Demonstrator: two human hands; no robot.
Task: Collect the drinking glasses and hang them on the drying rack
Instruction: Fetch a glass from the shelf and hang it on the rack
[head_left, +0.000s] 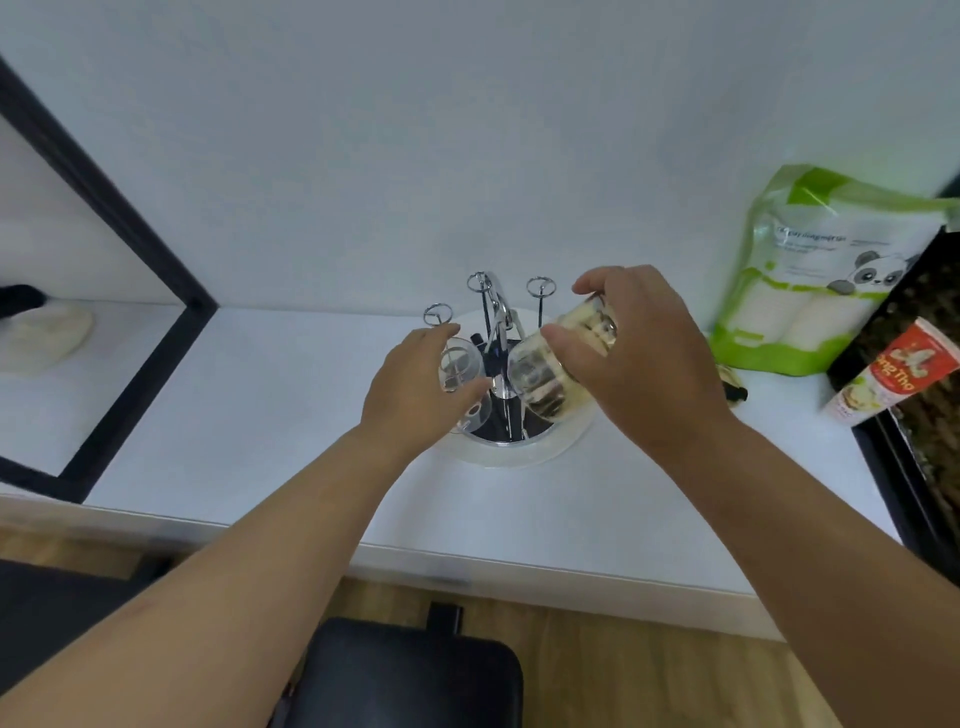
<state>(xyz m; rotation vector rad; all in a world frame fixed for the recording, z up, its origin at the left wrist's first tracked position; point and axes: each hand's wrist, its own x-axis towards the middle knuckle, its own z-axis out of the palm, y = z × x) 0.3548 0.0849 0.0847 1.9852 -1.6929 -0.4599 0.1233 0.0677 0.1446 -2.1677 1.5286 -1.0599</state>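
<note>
Drying rack (498, 364) on counter (270, 415); bag (810, 280) right; stool (410, 675) before.

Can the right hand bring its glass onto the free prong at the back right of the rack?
Probably yes: the right hand holds the glass beside that prong, and nothing stands between.

Bare counter (291, 415) left; green bag (810, 280) crowds right.

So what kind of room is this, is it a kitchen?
Probably a kitchen corner or pantry nook. A white counter holds a metal drying rack where both hands are placing drinking glasses, and a green pack of paper rolls stands nearby.
</note>
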